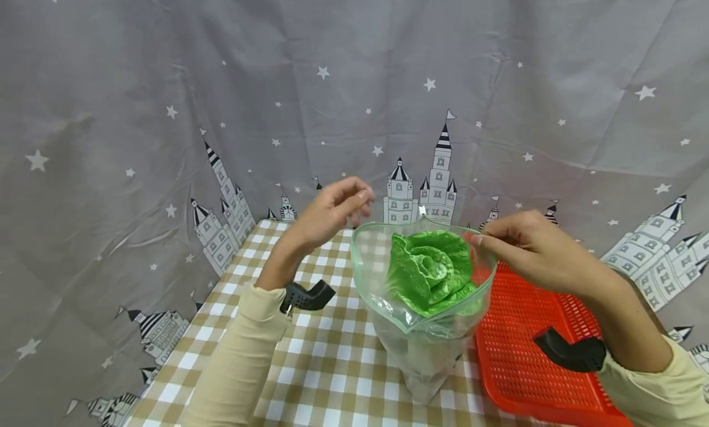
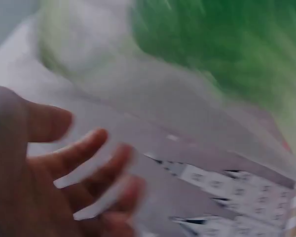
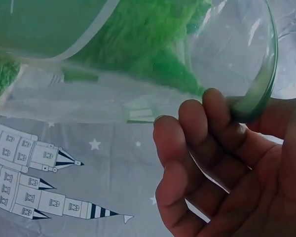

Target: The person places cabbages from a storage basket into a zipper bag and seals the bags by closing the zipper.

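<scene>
A transparent zip bag (image 1: pixel 407 344) with a pale green rim stands upright on the table, its mouth spread wide. Inside it sits a green head of lettuce or cabbage (image 1: pixel 429 270), leafy side up. My right hand (image 1: pixel 534 251) pinches the bag's rim on the right between thumb and fingers; the right wrist view shows this hand (image 3: pixel 222 168) at the rim too. My left hand (image 1: pixel 332 215) is raised just left of the bag, apart from it, fingers loosely bent and holding nothing. In the left wrist view, that hand (image 2: pixel 49 177) and the bag are blurred.
A red plastic basket (image 1: pixel 526 353) lies right of the bag, partly under my right arm. A brown-and-white checked cloth (image 1: pixel 310 378) covers the table. Behind hangs a grey curtain (image 1: pixel 354 58) printed with stars and castles.
</scene>
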Available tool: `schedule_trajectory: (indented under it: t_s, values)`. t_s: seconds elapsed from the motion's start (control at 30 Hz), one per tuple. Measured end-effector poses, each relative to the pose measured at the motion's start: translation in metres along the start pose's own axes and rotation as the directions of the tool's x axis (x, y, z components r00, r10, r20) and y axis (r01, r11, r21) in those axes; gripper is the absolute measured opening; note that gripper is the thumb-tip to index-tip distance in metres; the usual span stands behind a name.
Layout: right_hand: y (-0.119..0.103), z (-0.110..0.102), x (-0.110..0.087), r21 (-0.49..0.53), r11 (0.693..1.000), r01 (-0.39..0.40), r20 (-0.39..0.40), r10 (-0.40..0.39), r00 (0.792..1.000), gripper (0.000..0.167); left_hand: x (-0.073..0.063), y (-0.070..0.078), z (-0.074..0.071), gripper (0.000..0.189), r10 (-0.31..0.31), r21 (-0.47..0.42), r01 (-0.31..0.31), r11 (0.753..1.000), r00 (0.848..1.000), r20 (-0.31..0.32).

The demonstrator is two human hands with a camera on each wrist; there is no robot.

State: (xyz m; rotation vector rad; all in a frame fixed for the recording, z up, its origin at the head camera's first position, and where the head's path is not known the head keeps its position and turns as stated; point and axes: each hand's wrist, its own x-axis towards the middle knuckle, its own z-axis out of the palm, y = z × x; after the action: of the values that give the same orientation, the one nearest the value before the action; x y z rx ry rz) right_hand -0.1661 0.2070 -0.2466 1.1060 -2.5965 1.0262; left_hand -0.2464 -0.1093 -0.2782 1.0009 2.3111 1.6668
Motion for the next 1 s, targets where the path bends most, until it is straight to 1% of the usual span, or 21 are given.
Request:
schedule_trajectory:
  t_s: [0.07,0.13,0.17,0.2,0.23,0.3,0.37,0.4,0.43,0.47,0.53,0.57,0.6,0.63,0.67,0.7,0.8,0.83,0.9,0.93,1.0]
  values:
    - [0.001,0.001,0.0,-0.009,1.0,0.009,0.0,-0.009,1.0,0.031,0.018,-0.015,0.004,0.029,-0.014,-0.089,0.022,0.996,0.995,0.096]
    - [0.003,0.001,0.001,-0.027,1.0,0.003,-0.002,-0.003,1.0,0.029,0.031,-0.024,0.011,0.038,-0.029,-0.127,0.057,0.99,0.976,0.214]
    - [0.003,0.001,0.001,-0.032,0.999,-0.005,0.0,0.005,1.0,0.028,0.036,-0.027,0.015,0.04,-0.015,-0.169,0.061,0.984,0.965,0.264]
    - [0.004,0.001,0.001,-0.043,0.999,-0.015,-0.004,0.015,1.0,0.027,0.041,-0.028,0.019,0.04,0.002,-0.207,0.061,0.976,0.957,0.291]
    - [0.005,0.002,0.001,-0.055,0.998,-0.026,-0.011,0.025,1.0,0.026,0.044,-0.029,0.023,0.037,0.016,-0.234,0.056,0.971,0.955,0.298]
    - [0.006,0.003,0.001,-0.092,0.995,-0.047,-0.049,0.043,0.998,0.022,0.047,-0.029,0.029,0.025,0.037,-0.232,0.025,0.972,0.965,0.26]
    - [0.005,0.008,-0.001,-0.145,0.988,-0.06,-0.14,0.04,0.989,0.014,0.047,-0.028,0.034,0.012,0.073,-0.222,-0.026,0.975,0.976,0.203]
    - [0.003,0.011,-0.002,-0.169,0.984,-0.054,-0.208,0.017,0.978,0.01,0.047,-0.028,0.036,0.009,0.087,-0.191,-0.054,0.98,0.982,0.166]
    - [0.0,0.015,-0.004,-0.195,0.98,-0.029,-0.284,-0.028,0.958,0.005,0.046,-0.029,0.038,0.008,0.104,-0.171,-0.081,0.982,0.986,0.129]
    - [-0.004,0.021,-0.006,-0.226,0.974,0.006,-0.361,-0.09,0.928,0.008,0.045,-0.029,0.039,0.008,0.114,-0.152,-0.099,0.983,0.99,0.088]
    - [-0.017,0.035,-0.011,-0.31,0.945,0.107,-0.482,-0.253,0.839,0.02,0.043,-0.029,0.043,0.009,0.129,-0.136,-0.126,0.983,0.992,0.01]
    - [-0.025,0.043,-0.013,-0.353,0.921,0.165,-0.51,-0.336,0.792,0.026,0.042,-0.029,0.045,0.009,0.128,-0.118,-0.131,0.984,0.991,-0.033]
    - [-0.033,0.052,-0.017,-0.394,0.895,0.209,-0.513,-0.403,0.758,0.032,0.041,-0.029,0.047,0.009,0.128,-0.086,-0.134,0.987,0.989,-0.077]
    - [-0.042,0.06,-0.02,-0.431,0.868,0.247,-0.498,-0.457,0.737,0.038,0.04,-0.028,0.049,0.009,0.126,-0.07,-0.135,0.988,0.985,-0.117]
    - [-0.05,0.069,-0.024,-0.457,0.847,0.273,-0.475,-0.491,0.73,0.041,0.039,-0.028,0.051,0.009,0.125,-0.047,-0.134,0.99,0.98,-0.154]
    - [-0.057,0.078,-0.027,-0.473,0.833,0.289,-0.447,-0.509,0.735,0.042,0.039,-0.028,0.054,0.008,0.125,-0.024,-0.132,0.991,0.974,-0.187]
    - [-0.07,0.098,-0.033,-0.479,0.822,0.307,-0.389,-0.512,0.766,0.041,0.038,-0.027,0.059,0.009,0.144,0.02,-0.144,0.989,0.953,-0.267]
    - [-0.071,0.103,-0.034,-0.484,0.817,0.312,-0.379,-0.517,0.768,0.041,0.038,-0.027,0.06,0.012,0.155,0.015,-0.158,0.987,0.947,-0.282]
    - [-0.071,0.111,-0.033,-0.492,0.807,0.326,-0.369,-0.533,0.762,0.038,0.038,-0.028,0.062,0.017,0.18,-0.009,-0.191,0.982,0.939,-0.293]
    - [-0.071,0.114,-0.032,-0.496,0.8,0.337,-0.368,-0.545,0.753,0.035,0.038,-0.028,0.063,0.019,0.194,-0.022,-0.21,0.977,0.936,-0.293]
    - [-0.07,0.117,-0.031,-0.505,0.794,0.338,-0.37,-0.553,0.746,0.032,0.037,-0.029,0.065,0.021,0.21,-0.062,-0.237,0.97,0.934,-0.29]
